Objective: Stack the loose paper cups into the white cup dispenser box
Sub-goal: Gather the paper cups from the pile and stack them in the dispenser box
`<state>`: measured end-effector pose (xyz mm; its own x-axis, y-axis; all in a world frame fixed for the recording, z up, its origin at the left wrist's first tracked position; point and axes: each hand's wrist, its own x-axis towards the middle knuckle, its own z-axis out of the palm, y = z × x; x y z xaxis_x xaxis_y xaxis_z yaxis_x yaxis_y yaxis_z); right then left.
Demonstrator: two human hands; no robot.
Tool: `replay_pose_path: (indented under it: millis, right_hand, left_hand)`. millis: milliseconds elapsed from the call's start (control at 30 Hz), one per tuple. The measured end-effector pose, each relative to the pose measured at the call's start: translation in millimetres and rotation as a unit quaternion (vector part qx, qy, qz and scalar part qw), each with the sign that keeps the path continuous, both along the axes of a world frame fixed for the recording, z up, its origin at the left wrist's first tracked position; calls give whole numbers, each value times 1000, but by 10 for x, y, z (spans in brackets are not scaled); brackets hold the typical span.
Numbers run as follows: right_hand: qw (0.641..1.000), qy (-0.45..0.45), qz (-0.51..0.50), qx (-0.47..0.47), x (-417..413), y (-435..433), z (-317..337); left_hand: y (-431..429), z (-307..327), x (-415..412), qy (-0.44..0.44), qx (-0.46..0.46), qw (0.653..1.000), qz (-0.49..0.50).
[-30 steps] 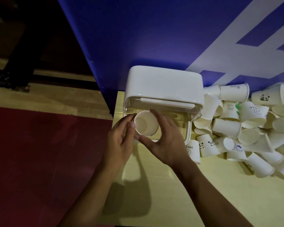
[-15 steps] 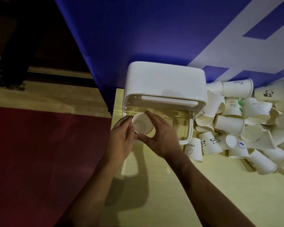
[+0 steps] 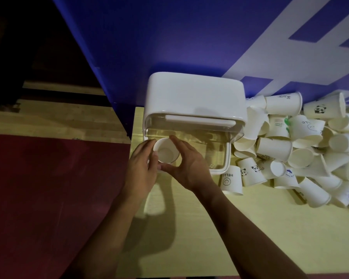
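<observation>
White paper cup [image 3: 165,151], mouth up, gripped between the fingers [image 3: 176,142] of left hand [image 3: 142,168] and right hand [image 3: 187,168], inside the clear front of the white plastic dispenser box [image 3: 193,97]. Seating it, I reckon; next: release, then fetch from the loose-cup heap [image 3: 302,148] right of the fingers.

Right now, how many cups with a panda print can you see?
2. One panda cup lies sideways at the back of the cup pile, by the blue wall; a second panda cup sits at the front beside the HELLO cup. Others may be hidden.
</observation>
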<state>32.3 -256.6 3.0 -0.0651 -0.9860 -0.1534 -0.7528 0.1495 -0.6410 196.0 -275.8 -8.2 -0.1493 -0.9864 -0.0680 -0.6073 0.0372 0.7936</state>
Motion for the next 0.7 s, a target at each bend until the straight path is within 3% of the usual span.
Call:
replay_pose_path:
  millis: [233, 467, 567, 700]
  right_hand:
    - [999, 25, -20, -19, -353, 533, 272]
    - [987, 24, -150, -57, -1229, 1272, 422]
    - [982, 7, -180, -63, -1592, 1539, 426]
    - [974, -11, -214, -66, -2006, 1813, 434]
  left_hand:
    - [355, 459, -95, 30, -87, 996, 0]
    - [530, 772, -1134, 21, -113, 975, -190]
    - [418, 938, -1815, -48, -158, 949, -270]
    - [-29, 1033, -2603, -259, -218, 874, -347]
